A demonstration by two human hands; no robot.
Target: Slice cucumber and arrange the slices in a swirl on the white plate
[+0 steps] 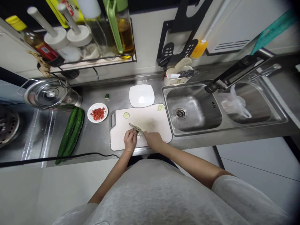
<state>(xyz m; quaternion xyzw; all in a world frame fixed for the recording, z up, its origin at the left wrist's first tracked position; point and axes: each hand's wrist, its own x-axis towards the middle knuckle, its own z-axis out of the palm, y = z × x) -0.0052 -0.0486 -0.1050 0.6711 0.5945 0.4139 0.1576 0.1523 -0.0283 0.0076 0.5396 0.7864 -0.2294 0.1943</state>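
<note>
My right hand [153, 140] is closed round the handle of a small knife [132, 125], whose blade points left and lies across a short piece of cucumber [137, 127]. Fingers of my left hand [130, 140] press together against that piece at its left side, partly hiding it. Both hands are over the front half of a white cutting board [119, 134] with a grey edge. One round cucumber slice [126, 115] lies flat near the board's upper left. A few thin slices [160, 107] overlap at its upper right corner. Wet marks show on the board's middle.
Behind the board stands a white square plate [142, 95]. To the left are a small plate of chopped red pieces [97, 113], a cucumber end [107, 96], two whole cucumbers [71, 134] and a lidded steel pot [52, 93]. The double sink [192, 107] is right, holding a plastic bag [234, 103].
</note>
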